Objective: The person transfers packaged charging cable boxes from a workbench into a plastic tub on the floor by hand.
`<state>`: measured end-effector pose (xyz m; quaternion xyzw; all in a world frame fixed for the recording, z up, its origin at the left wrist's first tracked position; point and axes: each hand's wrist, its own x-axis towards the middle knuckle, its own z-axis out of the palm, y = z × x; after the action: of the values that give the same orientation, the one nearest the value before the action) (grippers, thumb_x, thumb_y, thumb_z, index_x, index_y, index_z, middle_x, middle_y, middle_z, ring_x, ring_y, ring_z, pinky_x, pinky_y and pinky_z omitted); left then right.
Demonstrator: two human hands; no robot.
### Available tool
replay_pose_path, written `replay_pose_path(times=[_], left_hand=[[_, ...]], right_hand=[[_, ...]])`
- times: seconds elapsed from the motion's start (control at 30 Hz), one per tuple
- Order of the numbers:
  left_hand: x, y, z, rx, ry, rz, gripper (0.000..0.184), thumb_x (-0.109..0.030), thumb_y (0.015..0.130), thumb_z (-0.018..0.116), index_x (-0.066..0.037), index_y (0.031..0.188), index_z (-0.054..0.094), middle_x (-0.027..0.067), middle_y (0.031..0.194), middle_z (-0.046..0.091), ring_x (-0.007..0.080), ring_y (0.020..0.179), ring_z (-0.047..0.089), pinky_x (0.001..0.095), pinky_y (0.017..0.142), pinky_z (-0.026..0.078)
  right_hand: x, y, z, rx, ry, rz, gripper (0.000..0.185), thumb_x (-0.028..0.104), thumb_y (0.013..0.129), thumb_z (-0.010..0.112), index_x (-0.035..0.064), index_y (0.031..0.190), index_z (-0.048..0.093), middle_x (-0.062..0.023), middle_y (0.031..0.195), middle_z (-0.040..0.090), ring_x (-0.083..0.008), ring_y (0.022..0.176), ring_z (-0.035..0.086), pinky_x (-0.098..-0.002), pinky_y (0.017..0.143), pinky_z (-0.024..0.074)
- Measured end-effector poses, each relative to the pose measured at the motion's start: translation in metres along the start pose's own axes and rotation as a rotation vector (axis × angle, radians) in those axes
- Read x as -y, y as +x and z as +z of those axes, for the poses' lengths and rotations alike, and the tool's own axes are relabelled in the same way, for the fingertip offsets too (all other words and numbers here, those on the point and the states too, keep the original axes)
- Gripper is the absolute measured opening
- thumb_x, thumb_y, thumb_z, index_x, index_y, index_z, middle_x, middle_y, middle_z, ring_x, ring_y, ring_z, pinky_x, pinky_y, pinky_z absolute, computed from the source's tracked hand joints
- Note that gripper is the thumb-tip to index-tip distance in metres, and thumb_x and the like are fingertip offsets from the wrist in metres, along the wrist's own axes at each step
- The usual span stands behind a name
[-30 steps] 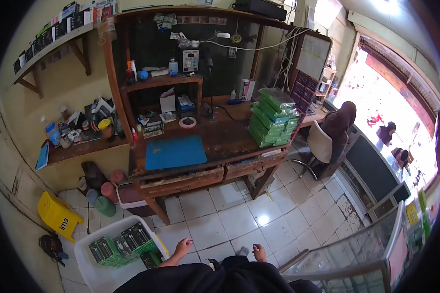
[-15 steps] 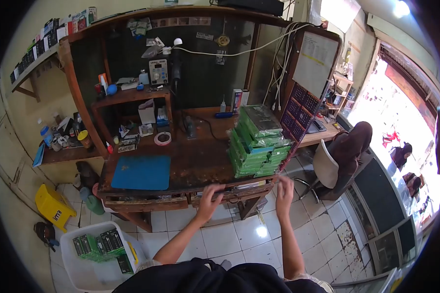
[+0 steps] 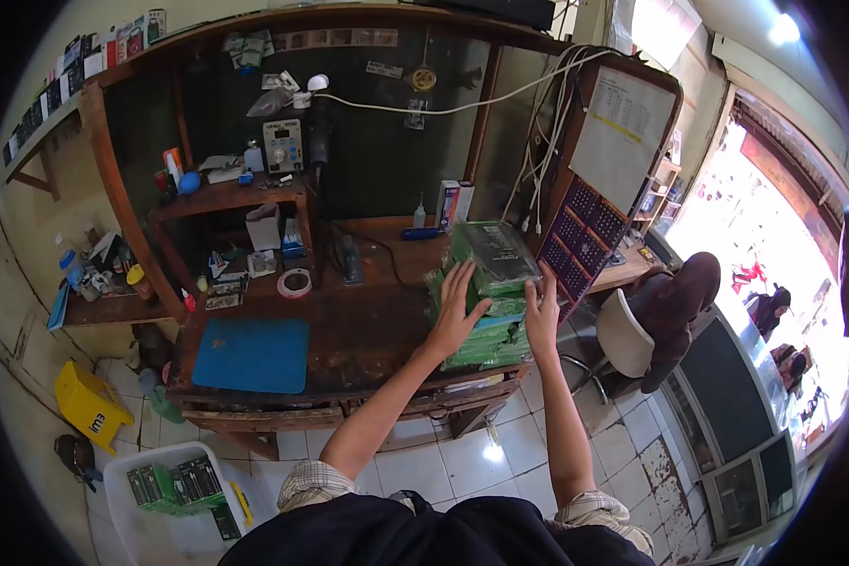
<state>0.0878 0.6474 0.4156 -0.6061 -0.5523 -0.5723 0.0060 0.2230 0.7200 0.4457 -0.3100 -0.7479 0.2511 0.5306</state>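
Note:
A stack of green boxes [image 3: 486,341] in clear plastic wrap stands at the right end of the wooden desk. On its top lies a dark-faced pack [image 3: 503,253], also wrapped. My left hand [image 3: 456,316] is at the stack's left front, fingers extended and thumb apart, appearing to touch the wrap. At the right side, my right hand [image 3: 541,316] has its fingers pointing up along the upper packs. Neither hand is closed around a pack. Whether the right fingers press on the stack, I cannot tell.
The wooden desk [image 3: 368,325] holds a blue mat [image 3: 252,354], a tape roll [image 3: 294,283] and a small shelf. A white bin [image 3: 123,514] with green boxes stands at lower left, near a yellow floor sign [image 3: 90,401]. A person [image 3: 689,302] sits on a chair at right.
Both my hands have moved forward and up from the desk's front edge to the sides of the green stack. The view has shifted slightly.

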Motion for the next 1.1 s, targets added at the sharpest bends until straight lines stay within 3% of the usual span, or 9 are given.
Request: replay_pose_path(times=[0.3,0.43,0.57,0.77,0.83,0.87,0.97,1.03,1.1], left_hand=[[-0.011,0.022,-0.023,-0.214,-0.158,-0.039,0.063,-0.011,0.068,0.061,-0.006,0.121,0.027,0.0127,0.120,0.032,0.0267,0.113,0.028,0.0351,0.094,0.022],[-0.020,0.035,-0.033,-0.269,-0.382,0.001,0.067,0.003,0.064,0.061,-0.006,0.121,0.027,0.0095,0.114,0.040,0.0181,0.104,0.041,0.0294,0.088,0.034],[-0.029,0.026,-0.045,-0.320,-0.250,-0.037,0.064,-0.001,0.063,0.063,-0.006,0.119,0.032,0.0106,0.106,0.046,0.0216,0.101,0.045,0.0304,0.085,0.035],[-0.054,-0.022,-0.096,-0.411,-0.352,-0.060,0.073,-0.010,0.064,0.067,-0.007,0.122,0.024,0.0090,0.111,0.041,0.0177,0.100,0.042,0.0295,0.086,0.035],[-0.063,-0.041,-0.111,-0.402,-0.382,-0.105,0.078,-0.008,0.064,0.067,-0.008,0.125,0.017,0.0088,0.111,0.037,0.0158,0.099,0.042,0.0276,0.085,0.036],[-0.069,-0.051,-0.116,-0.446,-0.416,-0.115,0.069,-0.012,0.064,0.068,-0.006,0.120,0.027,0.0097,0.108,0.041,0.0158,0.099,0.042,0.0289,0.084,0.036],[-0.047,-0.097,-0.127,-0.463,-0.257,-0.302,0.057,-0.014,0.064,0.068,-0.004,0.111,0.036,0.0095,0.102,0.042,0.0170,0.095,0.044,0.0299,0.081,0.037],[-0.054,-0.120,-0.136,-0.581,0.247,-0.278,0.053,-0.020,0.059,0.071,-0.001,0.100,0.043,0.0102,0.093,0.040,0.0212,0.090,0.043,0.0298,0.081,0.035],[-0.058,-0.147,-0.147,-0.562,0.451,-0.308,0.057,-0.021,0.058,0.072,-0.001,0.102,0.042,0.0121,0.100,0.039,0.0205,0.095,0.041,0.0291,0.083,0.035]], right_hand=[[0.038,0.012,0.004,0.010,0.150,-0.125,0.048,0.014,0.076,0.055,0.0036,0.118,0.032,-0.0187,0.106,0.048,-0.0248,0.102,0.045,-0.0314,0.084,0.0350],[0.050,0.018,0.013,0.089,0.259,-0.196,0.058,0.006,0.067,0.062,0.0038,0.118,0.033,-0.0164,0.106,0.048,-0.0236,0.100,0.046,-0.0299,0.085,0.0351],[0.080,0.014,0.022,0.092,0.355,-0.283,0.060,0.000,0.065,0.061,0.0025,0.118,0.033,-0.0135,0.109,0.045,-0.0212,0.101,0.045,-0.0310,0.087,0.0344],[0.088,-0.005,0.043,0.230,0.473,-0.289,0.065,0.002,0.063,0.065,0.0020,0.117,0.029,-0.0105,0.097,0.046,-0.0185,0.092,0.046,-0.0312,0.087,0.0344],[0.084,-0.022,0.055,0.431,0.613,-0.167,0.063,0.004,0.063,0.066,0.0018,0.115,0.030,-0.0101,0.097,0.045,-0.0179,0.092,0.046,-0.0304,0.086,0.0349],[0.088,-0.034,0.060,0.516,0.704,-0.083,0.062,0.003,0.064,0.066,0.0015,0.114,0.030,-0.0098,0.097,0.045,-0.0170,0.091,0.046,-0.0289,0.084,0.0362],[0.089,-0.068,0.081,0.654,0.885,0.033,0.056,-0.003,0.066,0.061,0.0011,0.113,0.030,-0.0095,0.096,0.044,-0.0148,0.089,0.046,-0.0253,0.080,0.0384],[0.089,-0.088,0.094,0.722,0.917,0.041,0.055,-0.003,0.068,0.059,0.0010,0.115,0.030,-0.0096,0.097,0.044,-0.0146,0.089,0.046,-0.0259,0.081,0.0382],[0.096,-0.108,0.101,0.800,0.962,0.093,0.052,0.000,0.070,0.057,-0.0002,0.116,0.031,-0.0089,0.099,0.044,-0.0150,0.091,0.046,-0.0264,0.082,0.0371]])
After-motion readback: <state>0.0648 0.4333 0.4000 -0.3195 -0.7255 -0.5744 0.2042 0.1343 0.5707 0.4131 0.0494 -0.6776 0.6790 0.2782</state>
